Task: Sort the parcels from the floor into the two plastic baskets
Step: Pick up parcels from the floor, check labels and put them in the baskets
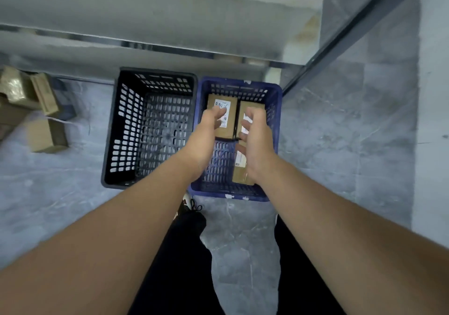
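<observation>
Inside blue basket (243,83), three brown parcels (230,130), white labels (222,103)

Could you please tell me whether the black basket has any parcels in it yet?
Empty: the black basket shows only its bare perforated floor, while cardboard parcels lie in the blue basket.

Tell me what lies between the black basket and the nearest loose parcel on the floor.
Head view: only bare grey tiled floor separates the black basket from the nearest cardboard parcel; nothing else sits there.
</observation>
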A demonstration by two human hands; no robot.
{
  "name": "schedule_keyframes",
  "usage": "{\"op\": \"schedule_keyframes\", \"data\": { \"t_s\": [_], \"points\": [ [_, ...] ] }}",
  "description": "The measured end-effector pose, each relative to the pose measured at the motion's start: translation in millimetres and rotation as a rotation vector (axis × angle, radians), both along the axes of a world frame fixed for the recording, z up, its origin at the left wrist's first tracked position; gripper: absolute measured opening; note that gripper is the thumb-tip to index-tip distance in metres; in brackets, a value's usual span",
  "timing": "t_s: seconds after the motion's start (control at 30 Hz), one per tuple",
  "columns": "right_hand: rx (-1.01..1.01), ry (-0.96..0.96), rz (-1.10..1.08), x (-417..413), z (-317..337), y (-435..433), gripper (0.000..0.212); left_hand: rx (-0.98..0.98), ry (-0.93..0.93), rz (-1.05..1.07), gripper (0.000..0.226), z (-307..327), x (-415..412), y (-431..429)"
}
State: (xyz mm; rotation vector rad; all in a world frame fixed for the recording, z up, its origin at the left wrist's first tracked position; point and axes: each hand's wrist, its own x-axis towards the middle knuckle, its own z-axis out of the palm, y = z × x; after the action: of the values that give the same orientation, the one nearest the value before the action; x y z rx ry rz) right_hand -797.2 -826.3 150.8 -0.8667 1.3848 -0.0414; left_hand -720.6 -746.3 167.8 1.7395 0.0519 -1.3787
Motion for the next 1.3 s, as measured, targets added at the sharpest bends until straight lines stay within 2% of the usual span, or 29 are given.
{"op": "schedule_keyframes", "data": {
  "t_s": [0.07,0.2,0.3,0.43,0.77,0.87,0.93,1.0,1.13,1.3],
  "points": [
    [-0.023,-0.057,0.002,2,46,6,0.046,-0.048,-0.024,0.016,0.058,36,2,10],
    [-0.119,-0.178,0.006,2,128,18,0.071,-0.138,-0.059,0.070,0.047,105,7,33],
    [-0.208,-0.218,-0.037,-1,181,27,0.058,-0.190,-0.087,0.083,0.049,158,10,47],
    [-0.246,-0.317,-0.027,-2,248,39,0.053,-0.238,-0.167,0.140,0.051,228,9,58],
    [-0.457,-0.675,0.334,-16,409,23,0.048,-0.428,-0.536,0.433,0.053,393,-38,64],
    [-0.507,-0.754,0.471,-30,457,25,0.051,-0.450,-0.624,0.516,0.068,438,-64,67],
    [-0.548,-0.798,0.555,-38,486,35,0.063,-0.475,-0.677,0.574,0.074,466,-79,73],
    [-0.568,-0.852,0.597,-42,510,48,0.071,-0.484,-0.732,0.623,0.076,489,-91,86],
    [-0.559,-0.954,0.709,-47,543,84,0.063,-0.470,-0.808,0.729,0.076,519,-109,124],
    [-0.518,-1.015,0.814,-45,559,143,0.066,-0.456,-0.860,0.834,0.075,533,-119,189]
  ]
}}
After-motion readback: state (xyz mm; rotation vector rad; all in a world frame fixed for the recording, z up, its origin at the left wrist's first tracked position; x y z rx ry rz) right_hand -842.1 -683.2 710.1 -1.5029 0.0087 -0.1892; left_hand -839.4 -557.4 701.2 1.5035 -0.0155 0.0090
